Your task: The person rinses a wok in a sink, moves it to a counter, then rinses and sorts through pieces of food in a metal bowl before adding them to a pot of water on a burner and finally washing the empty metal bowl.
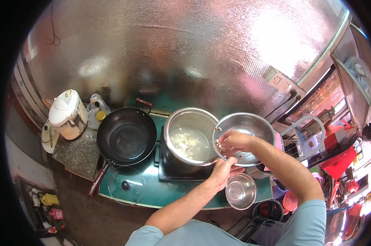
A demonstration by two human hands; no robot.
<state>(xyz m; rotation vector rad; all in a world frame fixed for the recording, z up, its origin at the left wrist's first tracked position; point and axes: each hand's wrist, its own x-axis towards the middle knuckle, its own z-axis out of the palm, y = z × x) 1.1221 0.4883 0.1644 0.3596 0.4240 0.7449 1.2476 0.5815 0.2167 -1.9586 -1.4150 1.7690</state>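
Observation:
A wide stainless steel bowl [251, 119] is tilted toward a deep steel pot [214, 123], rim against rim. My left hand [221, 175] grips the bowl's near rim, thumb up and fingers beneath. Inside the bowl, my right hand [235, 141] has its fingers curled at small reddish-brown pieces [220, 148], perhaps peanuts or beans, by the left rim. A few of them cling to the bowl's wall. Cloudy water fills part of the pot, with pale chunks [187, 141] in it. Just below my hands stands a smaller steel bowl [240, 191].
The pot sits on a black cooktop [181, 175] on a green table [152, 192]. To the left are a black wok [128, 137], a glass lid [127, 190] and a white electric cooker [69, 117]. A wall socket strip [281, 80] with plugged cords hangs at right.

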